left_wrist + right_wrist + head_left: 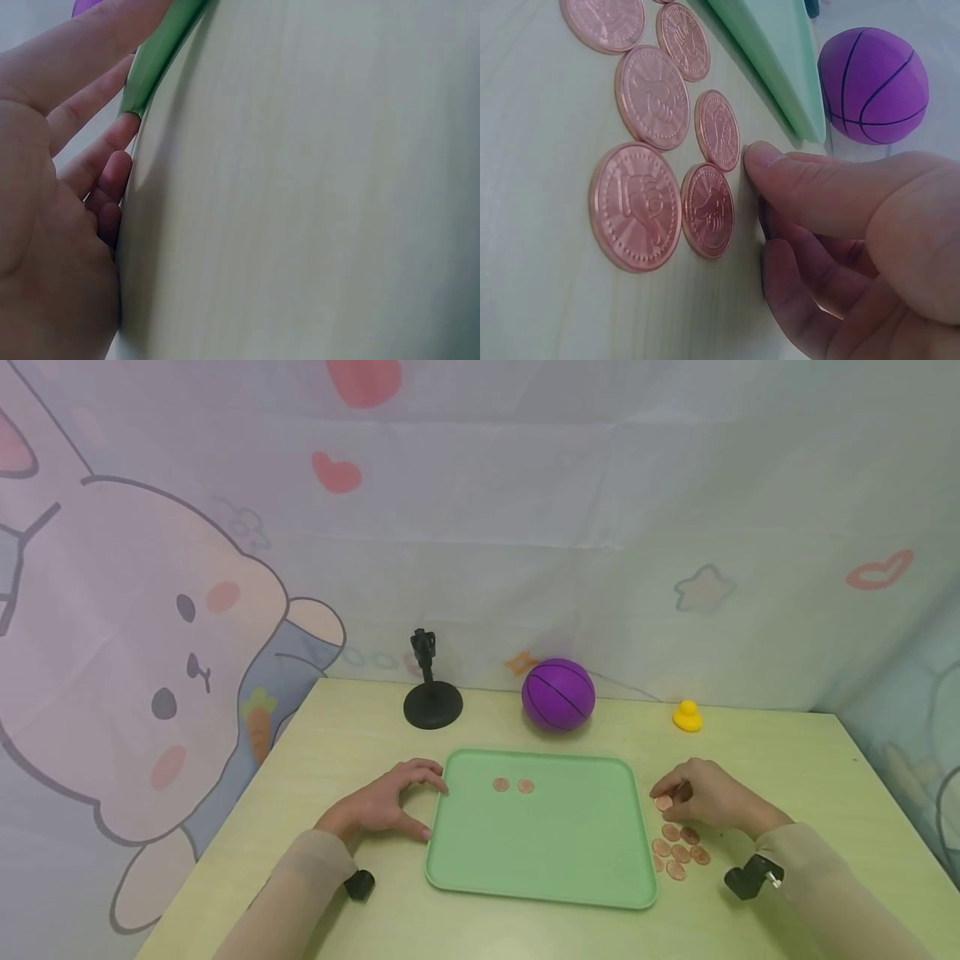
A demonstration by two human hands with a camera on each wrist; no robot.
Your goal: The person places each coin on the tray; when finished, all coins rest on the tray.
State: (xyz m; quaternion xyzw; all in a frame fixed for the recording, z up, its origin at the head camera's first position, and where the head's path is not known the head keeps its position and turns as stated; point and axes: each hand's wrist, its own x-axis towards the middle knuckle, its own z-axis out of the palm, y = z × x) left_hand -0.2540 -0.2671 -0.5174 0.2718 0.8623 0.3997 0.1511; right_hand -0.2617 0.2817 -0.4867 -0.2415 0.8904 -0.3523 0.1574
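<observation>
A green rectangular tray (540,860) lies on the table with two copper-coloured coins (501,784) near its far side. At the tray's left edge, my left hand (382,797) rests with thumb and fingers spread apart, touching the rim; the left wrist view shows fingertips against the green tray (154,71). Right of the tray, my right hand (708,793) pinches a copper coin (663,802) between thumb and fingers, low over the table. In the right wrist view the fingers mostly hide that coin. Several loose copper coins (636,206) lie flat beside this hand, some touching.
Behind the tray sit a purple basketball-patterned ball (558,695) and a black stand on a round base (432,706). A yellow rubber duck (687,717) is at the back right. A printed cloth (480,552) hangs behind the table.
</observation>
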